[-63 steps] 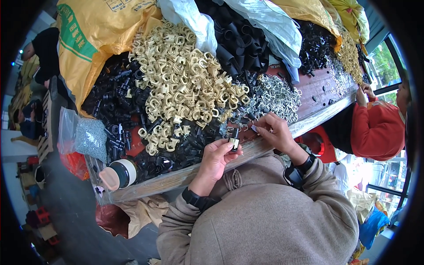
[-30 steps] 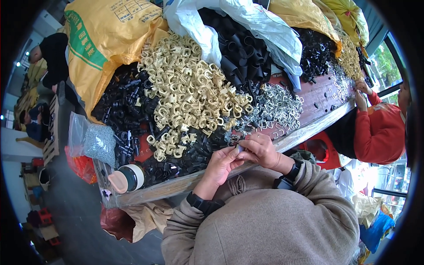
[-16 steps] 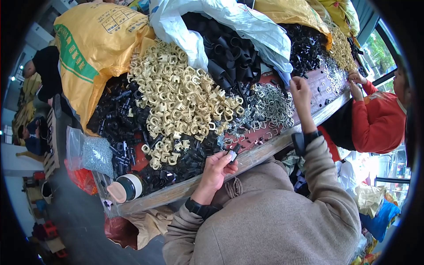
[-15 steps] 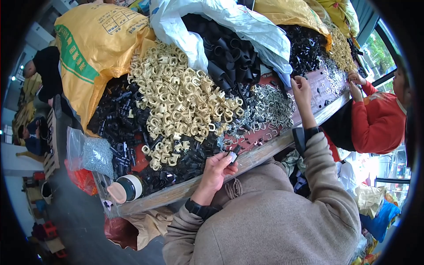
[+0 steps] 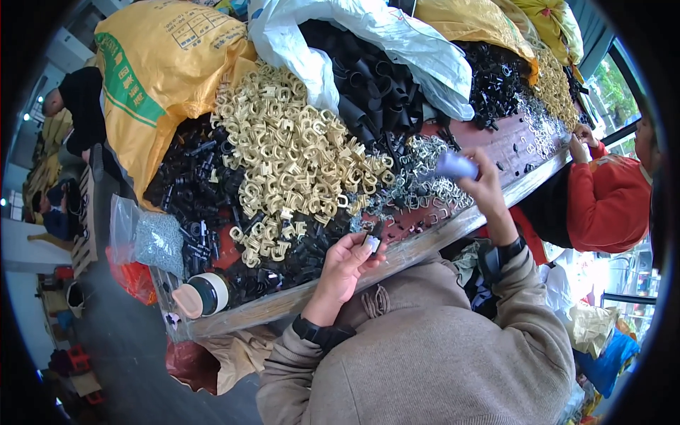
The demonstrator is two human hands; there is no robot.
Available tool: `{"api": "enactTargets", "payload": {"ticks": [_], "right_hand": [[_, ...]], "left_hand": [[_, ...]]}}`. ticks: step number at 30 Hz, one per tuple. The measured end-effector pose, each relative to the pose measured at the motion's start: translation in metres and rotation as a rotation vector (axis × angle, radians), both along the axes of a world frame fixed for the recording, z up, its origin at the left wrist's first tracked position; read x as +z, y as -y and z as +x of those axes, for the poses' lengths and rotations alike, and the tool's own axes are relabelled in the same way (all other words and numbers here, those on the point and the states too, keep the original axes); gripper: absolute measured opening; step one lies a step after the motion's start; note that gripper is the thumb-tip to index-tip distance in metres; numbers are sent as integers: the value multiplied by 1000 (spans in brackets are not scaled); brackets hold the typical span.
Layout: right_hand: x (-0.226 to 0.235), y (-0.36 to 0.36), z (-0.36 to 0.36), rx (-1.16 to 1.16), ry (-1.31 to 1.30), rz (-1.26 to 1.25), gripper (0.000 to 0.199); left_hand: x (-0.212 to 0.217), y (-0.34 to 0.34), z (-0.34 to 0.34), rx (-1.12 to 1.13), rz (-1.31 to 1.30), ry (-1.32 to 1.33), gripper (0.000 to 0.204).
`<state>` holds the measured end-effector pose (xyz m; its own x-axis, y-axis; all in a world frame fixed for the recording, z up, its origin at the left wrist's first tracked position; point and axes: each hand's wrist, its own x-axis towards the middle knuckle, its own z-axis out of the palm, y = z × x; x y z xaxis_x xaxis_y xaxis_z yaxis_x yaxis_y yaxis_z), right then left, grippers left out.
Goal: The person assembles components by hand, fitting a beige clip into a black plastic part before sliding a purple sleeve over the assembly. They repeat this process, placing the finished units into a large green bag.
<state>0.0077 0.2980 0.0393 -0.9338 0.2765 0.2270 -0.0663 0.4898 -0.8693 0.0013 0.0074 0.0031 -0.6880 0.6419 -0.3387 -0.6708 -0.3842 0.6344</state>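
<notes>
Crowded worktop (image 5: 520, 145), reddish-brown, edged with a pale wooden strip along the near side. Heaped across it: cream plastic clips (image 5: 294, 156) in the middle, black plastic parts (image 5: 191, 188) to the left, small metal clips (image 5: 425, 180) to the right of the cream heap. Behind these: yellow sack (image 5: 166, 71) at left, white sack (image 5: 397, 42) spilling black tubes (image 5: 372, 88). Near the left end of the worktop: clear bag of small grey parts (image 5: 157, 241) and roll of tape (image 5: 204, 294), lying on its side.

Left hand (image 5: 343, 265): raised just above the near edge of the worktop, grip closed on a small black part (image 5: 371, 244) with a light face, pinched between thumb and fingertips. Dark watch on the wrist.

Right hand (image 5: 482, 180): lifted above the metal clips, well apart from the left hand, grip closed around a small pale piece (image 5: 455, 165), blurred; kind not discernible. Dark watch on this wrist as well.

Far right: another person in a red sleeve (image 5: 613, 202), hand (image 5: 581, 134) at the worktop edge beside a further spread of metal clips. Left background: a person in dark clothing (image 5: 81, 103), standing off the worktop.
</notes>
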Motion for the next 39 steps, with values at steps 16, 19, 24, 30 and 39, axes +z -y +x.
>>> {"api": "enactTargets", "payload": {"ticks": [16, 19, 24, 30, 39], "right_hand": [[7, 97, 32, 554, -122, 195, 45], [3, 97, 34, 576, -161, 243, 46], [-7, 100, 41, 509, -225, 270, 46], [-16, 104, 43, 474, -256, 256, 45], [-36, 104, 39, 430, -265, 161, 45]], "left_hand": [[6, 2, 3, -61, -41, 9, 29], [8, 0, 4, -60, -55, 20, 29], [9, -1, 3, -81, -79, 66, 28], [4, -2, 7, -66, -111, 94, 28], [5, -7, 0, -56, -212, 28, 30]]}}
